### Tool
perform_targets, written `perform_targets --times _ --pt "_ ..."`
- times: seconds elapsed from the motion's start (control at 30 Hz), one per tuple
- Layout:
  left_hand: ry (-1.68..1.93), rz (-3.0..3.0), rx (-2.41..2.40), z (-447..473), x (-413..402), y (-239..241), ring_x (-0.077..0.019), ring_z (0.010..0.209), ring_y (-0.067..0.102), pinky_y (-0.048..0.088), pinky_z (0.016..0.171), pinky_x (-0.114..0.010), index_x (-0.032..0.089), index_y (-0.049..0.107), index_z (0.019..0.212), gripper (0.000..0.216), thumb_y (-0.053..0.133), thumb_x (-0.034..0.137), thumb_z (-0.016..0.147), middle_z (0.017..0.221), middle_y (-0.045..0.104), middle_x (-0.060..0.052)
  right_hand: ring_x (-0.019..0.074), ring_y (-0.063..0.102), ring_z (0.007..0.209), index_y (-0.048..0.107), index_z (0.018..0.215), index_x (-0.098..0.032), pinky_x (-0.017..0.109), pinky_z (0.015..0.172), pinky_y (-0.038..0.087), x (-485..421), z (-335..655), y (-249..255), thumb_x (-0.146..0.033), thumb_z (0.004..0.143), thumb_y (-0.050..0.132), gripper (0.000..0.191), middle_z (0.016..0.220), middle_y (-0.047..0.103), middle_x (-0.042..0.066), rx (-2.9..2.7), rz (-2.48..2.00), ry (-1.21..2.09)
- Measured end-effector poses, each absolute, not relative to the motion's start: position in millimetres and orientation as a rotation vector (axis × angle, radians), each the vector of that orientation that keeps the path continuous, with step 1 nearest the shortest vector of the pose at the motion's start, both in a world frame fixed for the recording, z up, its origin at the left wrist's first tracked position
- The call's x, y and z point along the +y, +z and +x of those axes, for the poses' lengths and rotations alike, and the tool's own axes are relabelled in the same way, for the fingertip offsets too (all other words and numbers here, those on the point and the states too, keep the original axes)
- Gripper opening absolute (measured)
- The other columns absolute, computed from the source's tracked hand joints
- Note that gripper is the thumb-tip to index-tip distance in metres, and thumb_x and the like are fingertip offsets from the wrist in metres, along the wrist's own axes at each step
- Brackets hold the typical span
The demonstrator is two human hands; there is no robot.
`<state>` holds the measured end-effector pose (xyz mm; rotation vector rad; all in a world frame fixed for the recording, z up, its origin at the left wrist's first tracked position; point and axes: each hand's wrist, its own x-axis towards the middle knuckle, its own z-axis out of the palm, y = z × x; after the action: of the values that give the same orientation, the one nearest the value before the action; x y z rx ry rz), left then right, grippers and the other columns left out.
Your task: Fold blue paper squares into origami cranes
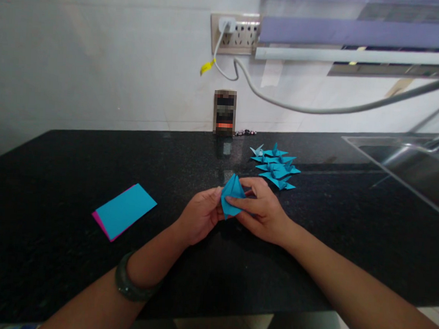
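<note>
The person's two hands meet over the worktop (56, 185), holding a folded blue paper (233, 204) just above its dark surface, point up toward twelve o'clock. The left hand (201, 216) is mostly closed, thumb and fingers pinching the paper's nine o'clock edge. The right hand (263, 210) is half-curled at the three o'clock side, one finger laid across the paper's face and others spread around its edge. A dark bangle (127, 285) circles the left wrist.

From the held piece, a cluster of paper cranes (277, 168) sits near, at about one to two o'clock, mostly blue with one paler bird. Well apart, at nine o'clock, lie flat blue sheets (125, 211) with pink edges showing underneath. At twelve o'clock a small blurred upright object (224, 113) leans by the wall, beads (246, 132) beside it.
</note>
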<state>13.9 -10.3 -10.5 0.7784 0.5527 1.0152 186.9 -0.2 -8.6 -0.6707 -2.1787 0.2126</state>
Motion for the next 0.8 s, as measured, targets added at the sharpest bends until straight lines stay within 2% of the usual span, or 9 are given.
perform_targets --times 0.2,0.33,0.53,0.67,0.8 --pt "1.038 0.847 0.628 14.8 -10.1 -12.6 -0.0099 0.057 0.052 0.041 0.059 -0.024 0.013 0.062 0.074 0.026 0.065 0.038 0.075 0.064 0.06 0.0 0.0253 0.046 0.105 0.066 0.103 -0.018 0.041 0.081 0.046 -2.2 187.6 -5.5 -0.029 0.08 0.058 0.027 0.117 0.048 0.014 -2.281 -0.68 0.094" --pt "1.046 0.86 0.656 15.0 -10.4 -13.2 -0.0089 0.053 0.048 0.039 0.056 -0.024 0.013 0.06 0.071 0.027 0.064 0.039 0.075 0.059 0.056 0.001 0.0262 0.046 0.105 0.065 0.105 -0.019 0.045 0.083 0.044 -2.8 187.6 -4.2 -0.032 0.081 0.056 0.028 0.118 0.047 0.014 -2.318 -0.693 0.053" --pt "1.035 0.86 0.69 15.8 -11.0 -11.6 -0.0096 0.055 0.051 0.042 0.057 -0.024 0.012 0.062 0.076 0.028 0.061 0.04 0.077 0.062 0.059 0.0 0.027 0.044 0.11 0.066 0.1 -0.022 0.045 0.086 0.044 -6.2 184.6 -5.1 -0.033 0.079 0.058 0.026 0.121 0.043 0.012 -2.259 -0.724 0.13" --pt "1.016 0.836 0.685 16.7 -10.9 -10.4 -0.0093 0.054 0.051 0.043 0.055 -0.024 0.012 0.062 0.075 0.029 0.061 0.041 0.077 0.062 0.06 0.0 0.0272 0.043 0.112 0.064 0.105 -0.02 0.042 0.085 0.045 -7.6 181.3 -7.3 -0.032 0.077 0.06 0.03 0.124 0.042 0.013 -2.239 -0.787 0.234" --pt "1.002 0.832 0.661 16.9 -11.0 -10.5 -0.0103 0.058 0.054 0.044 0.058 -0.023 0.012 0.064 0.075 0.028 0.062 0.04 0.077 0.067 0.063 -0.002 0.0254 0.043 0.111 0.066 0.1 -0.022 0.041 0.084 0.046 -5.1 180.7 -9.6 -0.025 0.08 0.056 0.022 0.123 0.043 0.011 -2.233 -0.769 0.227"
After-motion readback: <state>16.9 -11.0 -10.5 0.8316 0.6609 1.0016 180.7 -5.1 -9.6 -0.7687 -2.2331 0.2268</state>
